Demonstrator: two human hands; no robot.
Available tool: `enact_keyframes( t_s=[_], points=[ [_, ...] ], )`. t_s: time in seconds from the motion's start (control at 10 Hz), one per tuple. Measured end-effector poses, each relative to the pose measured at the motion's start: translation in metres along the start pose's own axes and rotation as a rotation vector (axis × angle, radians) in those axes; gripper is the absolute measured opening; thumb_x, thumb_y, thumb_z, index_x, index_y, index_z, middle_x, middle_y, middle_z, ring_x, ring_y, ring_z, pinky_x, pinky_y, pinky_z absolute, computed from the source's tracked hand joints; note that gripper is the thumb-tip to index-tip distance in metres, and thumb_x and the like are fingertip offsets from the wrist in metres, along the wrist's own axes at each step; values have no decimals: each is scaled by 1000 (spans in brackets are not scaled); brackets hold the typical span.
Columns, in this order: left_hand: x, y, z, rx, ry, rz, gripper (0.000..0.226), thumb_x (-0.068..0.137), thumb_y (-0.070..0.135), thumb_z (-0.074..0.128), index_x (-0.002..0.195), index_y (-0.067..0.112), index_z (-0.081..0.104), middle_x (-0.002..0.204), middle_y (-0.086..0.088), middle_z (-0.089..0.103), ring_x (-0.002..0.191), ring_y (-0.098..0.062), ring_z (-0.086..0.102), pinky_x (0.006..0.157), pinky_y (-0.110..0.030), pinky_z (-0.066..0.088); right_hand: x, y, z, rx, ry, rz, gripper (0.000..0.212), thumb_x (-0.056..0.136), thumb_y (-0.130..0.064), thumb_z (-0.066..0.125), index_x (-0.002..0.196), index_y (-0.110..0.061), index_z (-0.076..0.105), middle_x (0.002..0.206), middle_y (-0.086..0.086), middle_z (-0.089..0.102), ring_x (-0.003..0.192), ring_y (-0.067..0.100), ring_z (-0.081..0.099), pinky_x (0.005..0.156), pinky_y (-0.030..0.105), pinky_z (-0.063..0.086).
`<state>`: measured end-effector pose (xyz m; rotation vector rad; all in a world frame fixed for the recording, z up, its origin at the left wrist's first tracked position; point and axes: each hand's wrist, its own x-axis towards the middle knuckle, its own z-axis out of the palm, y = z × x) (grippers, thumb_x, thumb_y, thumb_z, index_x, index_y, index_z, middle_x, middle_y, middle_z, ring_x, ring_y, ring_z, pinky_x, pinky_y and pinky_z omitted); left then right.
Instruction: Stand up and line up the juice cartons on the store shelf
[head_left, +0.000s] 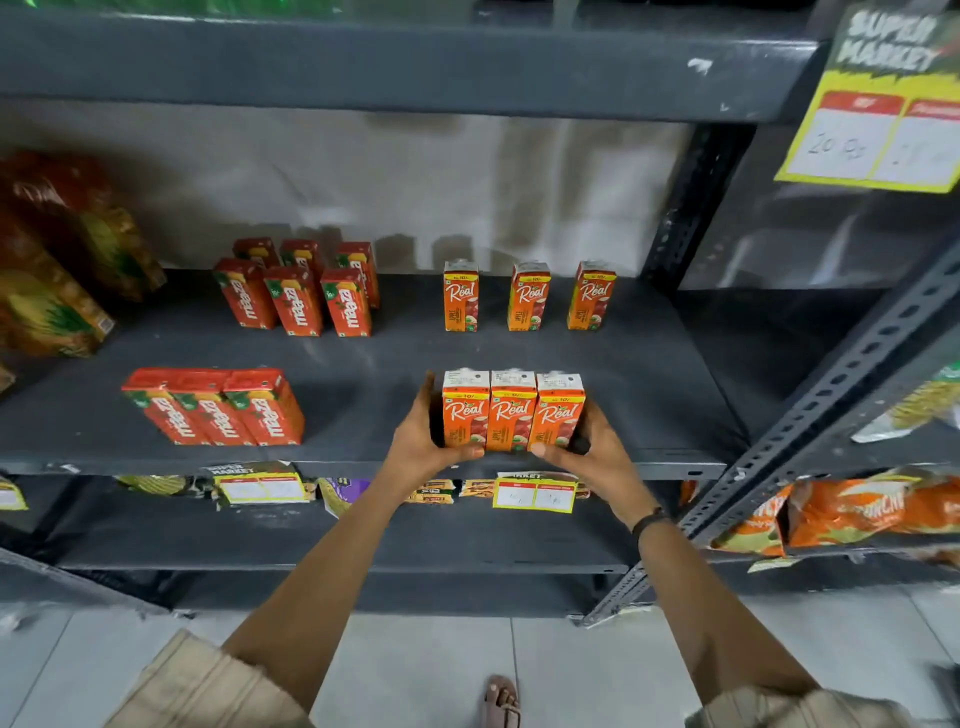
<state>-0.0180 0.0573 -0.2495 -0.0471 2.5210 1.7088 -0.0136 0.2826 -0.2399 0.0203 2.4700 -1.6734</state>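
Three orange Real juice cartons (511, 410) stand upright, pressed side by side, near the front edge of the dark grey shelf (363, 364). My left hand (423, 436) cups the left end of this trio and my right hand (587, 441) cups the right end, thumbs against the carton fronts. Three more Real cartons (530, 297) stand apart from one another in a row at the back. A trio of red Maaza cartons (218, 408) stands at the front left, and several Maaza cartons (301, 288) stand in two rows behind them.
Large juice packs (52, 260) lean at the far left of the shelf. A perforated metal upright (841, 395) rises on the right, with snack bags (852, 512) beyond it. Price labels (535, 493) hang from the shelf edge. A supermarket sign (883, 104) hangs at top right.
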Motion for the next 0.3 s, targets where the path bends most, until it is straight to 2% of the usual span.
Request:
enact_keyframes(
  t_s=[0.1,0.2,0.3],
  points=[
    [-21,3,-9,80,30,7,101,69,24,78,144,16,11,140,-6,44,131,-22,39,105,-34,34,-20,-8,9,-12,61,-2,76,75,-39,75,138,-23,37,132,0,58,121,16,52,107,44,42],
    [-38,6,-23,209,-9,32,95,76,32,70,145,11,8,146,-14,35,134,-27,34,107,-36,32,-40,-21,19,-46,139,-50,82,77,-44,72,144,-22,31,132,-4,54,127,17,47,112,48,35],
    [-57,19,-41,397,16,132,86,83,39,60,144,10,9,150,-18,29,137,-30,28,110,-40,29,-56,-35,27,-157,301,-75,100,80,-50,65,151,-13,7,159,4,17,147,22,9,121,46,6]
  ],
)
